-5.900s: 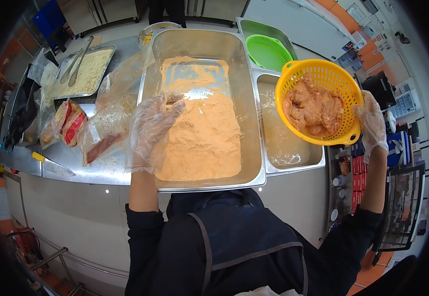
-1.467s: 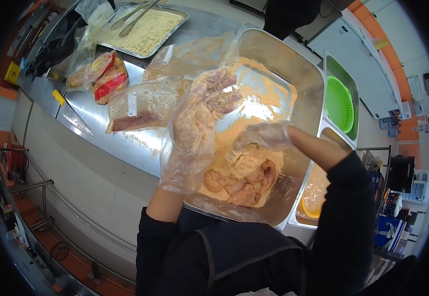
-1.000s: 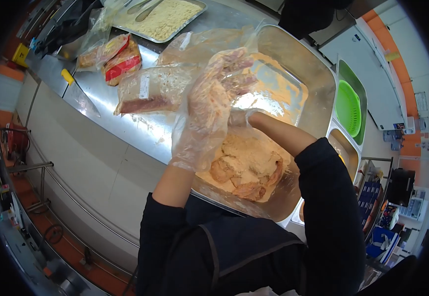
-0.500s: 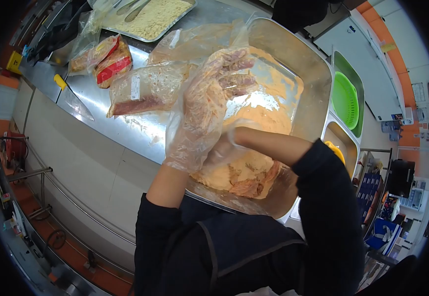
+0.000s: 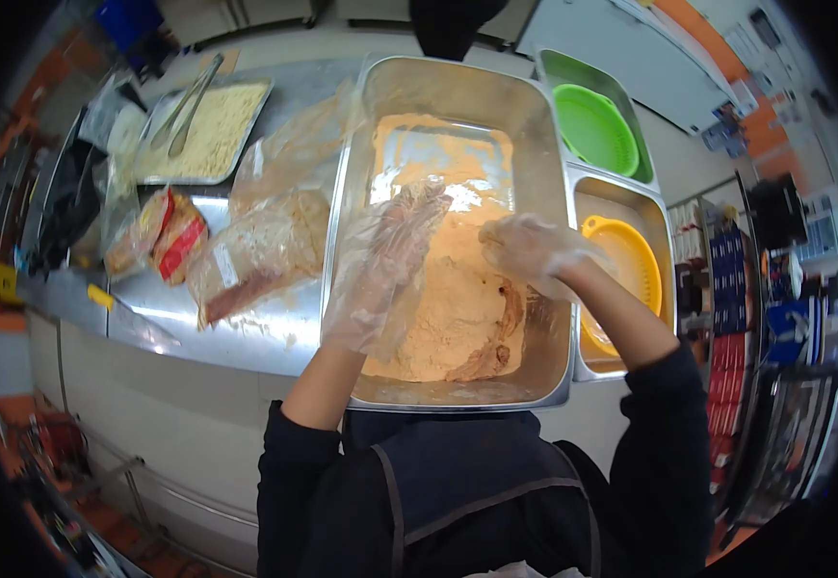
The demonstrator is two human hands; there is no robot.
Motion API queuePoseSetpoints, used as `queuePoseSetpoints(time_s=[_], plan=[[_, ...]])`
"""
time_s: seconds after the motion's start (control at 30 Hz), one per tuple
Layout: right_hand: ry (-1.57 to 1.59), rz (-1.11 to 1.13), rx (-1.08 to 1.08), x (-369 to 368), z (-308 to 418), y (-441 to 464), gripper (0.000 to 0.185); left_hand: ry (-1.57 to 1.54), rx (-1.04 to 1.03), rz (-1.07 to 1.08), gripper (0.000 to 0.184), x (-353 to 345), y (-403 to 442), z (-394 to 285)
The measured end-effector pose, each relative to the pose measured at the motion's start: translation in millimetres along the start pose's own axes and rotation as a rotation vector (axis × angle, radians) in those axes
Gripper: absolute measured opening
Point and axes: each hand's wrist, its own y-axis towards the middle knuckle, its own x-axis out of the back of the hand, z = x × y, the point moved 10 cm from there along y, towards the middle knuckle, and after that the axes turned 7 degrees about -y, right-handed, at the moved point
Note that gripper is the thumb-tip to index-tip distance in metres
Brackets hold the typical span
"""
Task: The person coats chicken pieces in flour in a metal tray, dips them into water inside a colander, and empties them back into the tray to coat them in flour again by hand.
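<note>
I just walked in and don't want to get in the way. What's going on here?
A person in clear gloves is working over a deep steel pan of orange powder. The left hand is open over it. The right hand is curled; whether it holds anything is unclear. Meat lies mostly covered by the powder, bare patches showing at the near right. The yellow basket sits in a smaller pan to the right.

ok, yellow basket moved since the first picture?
Yes, down into the small steel pan: earlier the right hand held the yellow basket across that pan's right rim in view; now it sits inside, apart from the green basket.
</note>
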Motion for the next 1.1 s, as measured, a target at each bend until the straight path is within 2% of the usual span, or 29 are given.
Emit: queuePoseSetpoints(time_s=[0.07,0.1,0.13,0.17,0.2,0.27,0.3,0.33,0.37,0.43,0.47,0.5,0.53,0.57,0.63,0.67,0.7,0.73,0.77,0.8,0.83,0.87,0.9,0.93,0.97,1.03,1.1], plan=[[-0.066,0.033,-0.03,-46,-14,28,0.039,0.464,-0.015,-0.136,0.037,-2,3,-14],[0.072,0.033,-0.154,-63,-31,39,0.042,0.459,-0.021,-0.099,0.037,-3,9,-9],[0.211,0.033,-0.272,-74,-44,43,0.045,0.443,-0.001,-0.175,0.034,18,14,6],[0.22,0.025,-0.297,-75,-43,44,0.045,0.428,0.024,-0.256,0.033,41,17,21],[0.347,0.006,-0.371,-77,-44,44,0.043,0.424,0.024,-0.235,0.033,60,24,36],[0.479,-0.006,-0.45,-103,-54,53,0.042,0.0,0.187,-0.075,0.043,80,32,78],[0.172,-0.077,-0.064,-113,-36,74,0.037,-0.003,0.194,-0.065,0.043,62,33,60],[-0.138,-0.144,0.319,-124,-9,71,0.032,0.625,0.279,-0.068,0.044,34,33,29],[-0.134,-0.143,0.305,-121,-13,60,0.032,1.254,0.338,-0.065,0.045,21,33,4],[-0.215,-0.629,0.658,-58,22,-10,0.029,1.297,0.308,-0.002,0.045,12,31,-3],[-0.209,-0.619,0.638,-34,31,-34,0.029,1.339,0.277,0.058,0.044,7,28,-1],[0.242,-0.202,0.277,-27,7,-26,0.029,1.332,0.28,0.067,0.044,13,25,9],[0.667,0.222,-0.102,-59,-10,-34,0.029,1.198,0.236,0.022,0.042,27,23,24],[0.67,0.221,-0.11,-59,-7,-32,0.029,1.066,0.192,-0.02,0.041,43,21,44],[-0.001,0.014,-0.006,-40,2,-21,0.029,0.802,0.104,-0.101,0.042,74,19,78],[0.001,0.011,-0.013,-50,0,-9,0.029,0.669,0.062,-0.14,0.043,79,19,77],[0.143,-0.035,-0.169,-63,-18,7,0.03,0.67,0.062,-0.134,0.043,84,19,78],[0.284,-0.083,-0.322,-69,-33,16,0.031,0.78,0.132,-0.076,0.027,83,20,84],[0.285,-0.086,-0.323,-62,-23,19,0.031,0.89,0.203,-0.019,0.012,81,20,88],[0.439,-0.175,-0.321,-50,-12,19,0.031,0.89,0.203,-0.019,0.012,79,18,85],[0.591,-0.265,-0.316,-38,-6,22,0.032,0.932,0.157,-0.055,0.014,75,18,70],[0.588,-0.263,-0.311,-38,-1,33,0.032,0.974,0.113,-0.095,0.018,69,17,53],[0.44,-0.138,-0.182,-47,16,52,0.033,0.974,0.114,-0.101,0.018,62,16,43],[0.292,-0.011,-0.052,-58,31,63,0.035,1.159,0.071,-0.066,0.025,49,15,29],[0.289,-0.004,-0.044,-59,29,64,0.035,1.342,0.029,-0.03,0.033,38,14,20],[0.488,0.111,0.025,-72,32,61,0.039,1.44,0.009,-0.043,0.039,31,14,10],[0.553,0.15,0.032,-55,42,25,0.04,1.537,-0.02,-0.052,0.045,30,16,8]])
